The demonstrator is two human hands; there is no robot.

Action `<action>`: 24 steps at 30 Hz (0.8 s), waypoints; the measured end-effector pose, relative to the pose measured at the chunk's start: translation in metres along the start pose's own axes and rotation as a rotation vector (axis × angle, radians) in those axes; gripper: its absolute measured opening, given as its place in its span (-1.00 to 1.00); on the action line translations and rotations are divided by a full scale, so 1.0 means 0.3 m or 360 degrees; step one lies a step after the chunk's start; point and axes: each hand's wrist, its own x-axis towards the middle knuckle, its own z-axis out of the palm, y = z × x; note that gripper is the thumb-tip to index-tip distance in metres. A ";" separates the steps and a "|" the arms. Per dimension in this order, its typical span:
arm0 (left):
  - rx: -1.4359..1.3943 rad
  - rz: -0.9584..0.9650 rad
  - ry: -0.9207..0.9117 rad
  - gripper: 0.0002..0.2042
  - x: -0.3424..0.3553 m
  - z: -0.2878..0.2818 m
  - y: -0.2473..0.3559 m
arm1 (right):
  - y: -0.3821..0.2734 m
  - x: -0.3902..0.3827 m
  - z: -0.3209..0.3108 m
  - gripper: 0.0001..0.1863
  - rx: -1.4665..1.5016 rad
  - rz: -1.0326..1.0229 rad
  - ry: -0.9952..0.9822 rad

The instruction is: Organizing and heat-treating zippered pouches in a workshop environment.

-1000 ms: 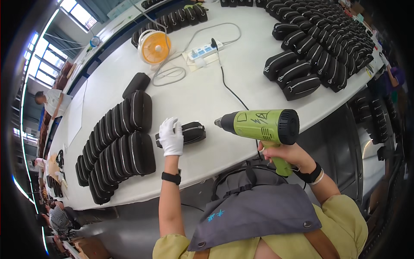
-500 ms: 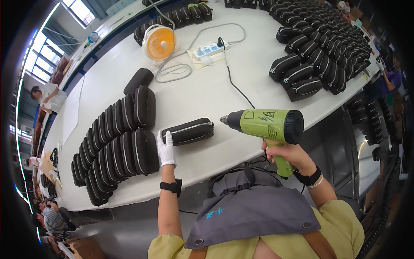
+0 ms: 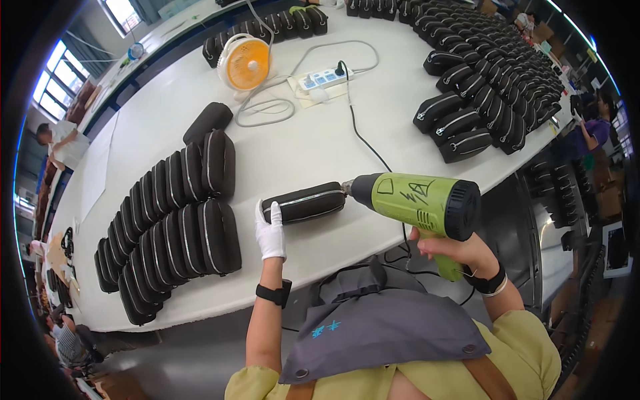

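My gloved left hand [image 3: 271, 233] grips the left end of a black zippered pouch [image 3: 307, 203], thumb on its near side. The pouch lies lengthwise on the white table, zipper line facing up and toward me. My bare right hand [image 3: 460, 252] is wrapped round the handle of a green heat gun [image 3: 417, 200]. Its metal nozzle points left and meets or nearly meets the pouch's right end; I cannot tell whether they touch. Left of my left hand, rows of similar black pouches [image 3: 219, 237] stand packed side by side.
A small orange-and-white fan [image 3: 245, 63] and a power strip [image 3: 321, 78] with cords stand on the white table [image 3: 320, 143]. The gun's black cord [image 3: 365, 141] runs across it. Many more pouches [image 3: 467, 120] fill the far right. Other people work at left and right.
My left hand has shifted right with the pouch. Its right end is now at the heat gun's nozzle, where a gap showed before. The gun has moved slightly right.
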 end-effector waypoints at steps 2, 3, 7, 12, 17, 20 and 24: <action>-0.0214 0.0007 -0.0019 -0.46 0.005 -0.004 -0.023 | -0.007 -0.010 -0.005 -0.61 -0.0096 -0.0030 0.0064; -0.0218 0.0003 -0.0020 -0.46 0.016 -0.009 -0.047 | -0.022 -0.020 -0.011 -0.61 -0.0064 0.0042 0.0009; -0.0442 -0.0165 -0.0141 -0.52 0.037 -0.030 -0.105 | -0.035 -0.015 0.022 -0.63 -0.0040 0.0093 -0.0029; -0.0423 -0.0160 -0.0117 -0.53 0.038 -0.009 -0.117 | -0.049 0.028 0.057 -0.67 -0.0128 -0.0014 0.0005; -0.0503 -0.0149 -0.0170 -0.54 -0.002 0.044 -0.079 | -0.070 0.033 0.078 -0.69 -0.0128 -0.0047 0.0038; -0.0580 -0.0122 -0.0163 -0.54 -0.016 0.089 -0.088 | -0.075 0.025 0.063 -0.69 -0.0241 0.0004 0.0029; -0.0568 -0.0230 -0.0159 -0.53 -0.017 0.099 -0.097 | -0.101 -0.002 0.068 -0.68 -0.0141 0.0068 0.0021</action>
